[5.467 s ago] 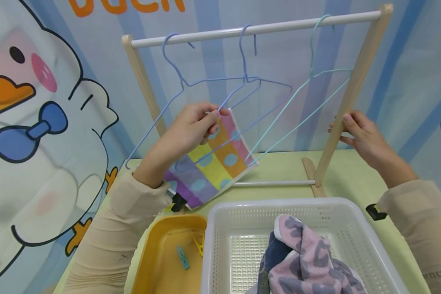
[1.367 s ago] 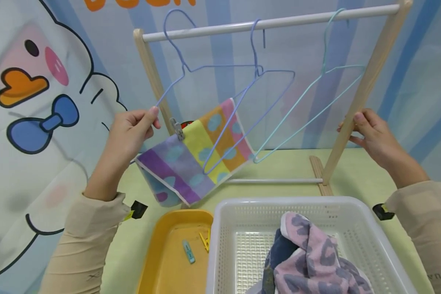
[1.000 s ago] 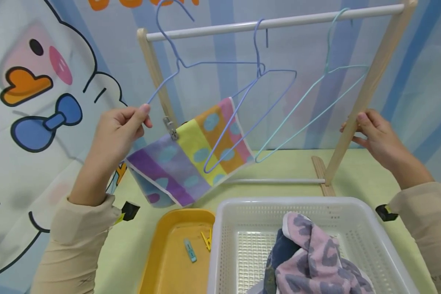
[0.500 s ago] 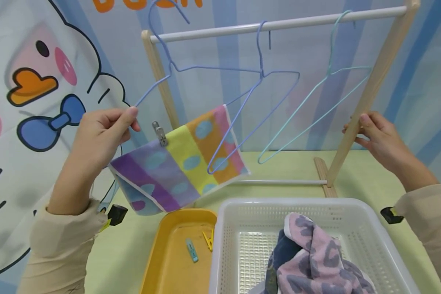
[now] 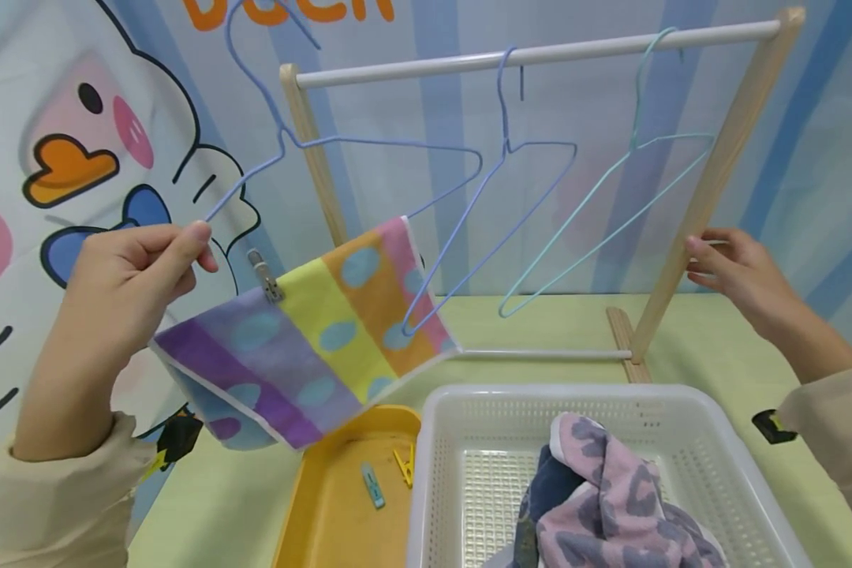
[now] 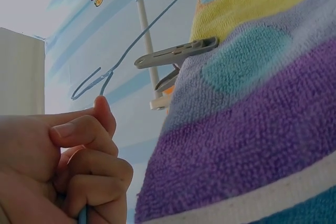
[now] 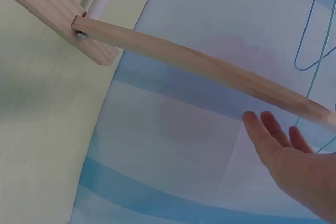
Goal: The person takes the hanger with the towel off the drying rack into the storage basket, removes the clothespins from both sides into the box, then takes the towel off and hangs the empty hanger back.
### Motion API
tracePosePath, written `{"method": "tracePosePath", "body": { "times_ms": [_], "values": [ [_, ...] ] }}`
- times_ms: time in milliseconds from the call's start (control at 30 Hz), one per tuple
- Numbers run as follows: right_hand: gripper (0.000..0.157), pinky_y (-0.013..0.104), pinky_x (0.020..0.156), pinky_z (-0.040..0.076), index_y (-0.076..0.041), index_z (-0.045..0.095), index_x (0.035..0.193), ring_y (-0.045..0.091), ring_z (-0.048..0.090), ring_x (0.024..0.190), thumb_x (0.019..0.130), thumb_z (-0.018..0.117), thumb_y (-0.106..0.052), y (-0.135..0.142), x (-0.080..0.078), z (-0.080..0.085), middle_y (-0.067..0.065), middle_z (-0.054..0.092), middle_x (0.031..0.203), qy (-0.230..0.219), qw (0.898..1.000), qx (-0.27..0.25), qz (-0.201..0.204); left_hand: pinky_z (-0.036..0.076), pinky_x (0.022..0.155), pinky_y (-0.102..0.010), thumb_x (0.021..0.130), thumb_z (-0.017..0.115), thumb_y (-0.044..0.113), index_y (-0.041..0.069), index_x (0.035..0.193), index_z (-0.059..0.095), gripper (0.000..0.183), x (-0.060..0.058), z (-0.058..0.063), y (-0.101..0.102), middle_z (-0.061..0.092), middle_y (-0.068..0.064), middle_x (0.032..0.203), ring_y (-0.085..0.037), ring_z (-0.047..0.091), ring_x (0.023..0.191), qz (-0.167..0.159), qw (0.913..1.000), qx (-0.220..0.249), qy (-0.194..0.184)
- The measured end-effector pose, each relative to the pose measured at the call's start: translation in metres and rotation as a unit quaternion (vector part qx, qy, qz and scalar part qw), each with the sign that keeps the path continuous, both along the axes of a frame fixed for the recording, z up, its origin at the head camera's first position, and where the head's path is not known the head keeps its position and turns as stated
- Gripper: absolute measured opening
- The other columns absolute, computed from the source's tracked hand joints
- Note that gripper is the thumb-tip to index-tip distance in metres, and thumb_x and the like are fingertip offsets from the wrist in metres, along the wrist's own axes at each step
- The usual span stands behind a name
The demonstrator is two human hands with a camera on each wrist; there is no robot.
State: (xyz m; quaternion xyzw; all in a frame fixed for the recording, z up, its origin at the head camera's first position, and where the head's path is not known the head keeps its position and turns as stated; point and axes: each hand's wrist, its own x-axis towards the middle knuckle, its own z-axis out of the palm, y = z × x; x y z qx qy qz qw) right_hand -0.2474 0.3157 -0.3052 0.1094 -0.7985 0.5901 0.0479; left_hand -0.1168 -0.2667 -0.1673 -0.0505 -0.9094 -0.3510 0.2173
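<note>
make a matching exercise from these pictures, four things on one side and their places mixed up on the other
Things
1. striped towel
2. mint hanger
3. pink-and-grey cloth
4. teal clothespin

Places
a. in the white basket
b. lying in the yellow tray
c. hanging from the blue hanger in the left hand
d. hooked over the rail

Right pairs: 1-c, 2-d, 3-a, 4-b
</note>
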Motion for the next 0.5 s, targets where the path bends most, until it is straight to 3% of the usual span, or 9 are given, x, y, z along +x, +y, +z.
{"method": "tracePosePath", "body": {
  "times_ms": [100,333,500],
  "values": [
    [0.05,0.013,0.081,0.05,0.0,0.03,0.141,-0.006,0.059,0.096,0.106,0.049,-0.029,0.0,0.004,0.002,-0.013,0.052,0.111,-0.012,0.999,0.041,-0.018,0.027,0.052,-0.031,0.102,0.056,0.039,0.007,0.089,0.069,0.037,0.007,0.0,-0.003,0.042,-0.007,0.059,-0.018,0.034,0.057,0.009,0.9998,-0.011,0.012],
    [0.058,0.018,0.075,0.054,0.007,0.032,0.138,-0.002,0.065,0.086,0.105,0.048,-0.037,0.005,0.016,0.001,-0.013,0.058,0.098,-0.032,0.996,0.066,-0.042,0.023,0.042,-0.031,0.104,0.056,0.03,0.006,0.086,0.066,0.031,0.029,0.002,-0.017,0.04,-0.003,0.056,-0.015,0.031,0.051,0.014,0.9982,-0.026,0.052],
    [0.054,0.018,0.072,0.055,0.008,0.041,0.13,-0.001,0.065,0.083,0.104,0.048,-0.04,0.01,0.022,-0.001,-0.009,0.059,0.095,-0.022,0.994,0.091,-0.059,0.016,0.037,-0.031,0.104,0.056,0.016,0.005,0.082,0.064,0.026,0.038,-0.001,-0.033,0.035,0.002,0.05,-0.013,0.026,0.043,-0.015,0.9952,-0.003,0.096]
  ]
}}
